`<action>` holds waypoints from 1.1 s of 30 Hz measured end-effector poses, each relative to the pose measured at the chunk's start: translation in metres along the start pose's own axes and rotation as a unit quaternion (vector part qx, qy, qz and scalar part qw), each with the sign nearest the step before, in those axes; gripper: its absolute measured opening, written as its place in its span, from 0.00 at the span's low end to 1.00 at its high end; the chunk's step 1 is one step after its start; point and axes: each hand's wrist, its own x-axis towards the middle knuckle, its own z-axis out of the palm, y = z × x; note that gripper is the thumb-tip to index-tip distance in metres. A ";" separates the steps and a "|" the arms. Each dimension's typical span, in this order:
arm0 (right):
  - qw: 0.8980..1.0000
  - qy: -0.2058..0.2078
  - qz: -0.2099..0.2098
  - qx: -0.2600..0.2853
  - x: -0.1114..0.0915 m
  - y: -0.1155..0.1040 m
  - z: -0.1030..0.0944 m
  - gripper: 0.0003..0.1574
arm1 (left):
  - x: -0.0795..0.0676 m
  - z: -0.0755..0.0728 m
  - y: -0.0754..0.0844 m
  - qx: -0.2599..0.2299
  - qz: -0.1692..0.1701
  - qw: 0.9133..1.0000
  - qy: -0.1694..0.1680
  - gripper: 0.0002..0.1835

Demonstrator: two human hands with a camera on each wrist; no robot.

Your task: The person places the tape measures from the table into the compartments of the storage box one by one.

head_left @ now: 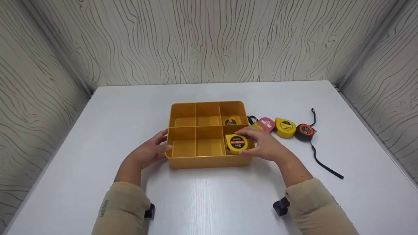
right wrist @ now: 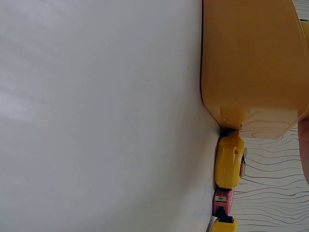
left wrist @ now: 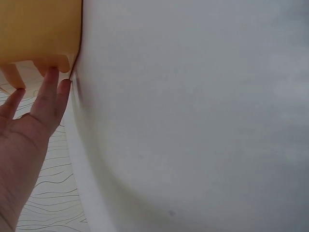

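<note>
A yellow tape measure [head_left: 237, 144] with a round black label marked 2m is pinched between the thumb and fingers of my right hand [head_left: 264, 143]. It is over the near right compartment of an orange-yellow divided box [head_left: 209, 162]. My left hand [head_left: 152, 150] grips the box's left wall, its thumb over the rim and its fingertips [left wrist: 50, 75] against the outside. Another yellow tape measure [head_left: 231, 121] lies in the far right compartment. The right wrist view shows only an edge of my right hand, and the held tape measure is mostly hidden there.
Right of the box, several tape measures lie in a row: a partly hidden yellow one [right wrist: 229, 162], a pink one [head_left: 266, 124], a yellow one [head_left: 285, 127] and a black-and-orange one [head_left: 305, 132] with a black strap [head_left: 323, 165]. Wood-grain panels [head_left: 209, 42] surround the white table [head_left: 202, 199].
</note>
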 end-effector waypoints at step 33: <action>1.000 -0.007 -0.007 0.000 0.002 0.000 0.005 0.34 | 0.002 0.000 -0.001 -0.011 -0.003 1.000 -0.003 0.42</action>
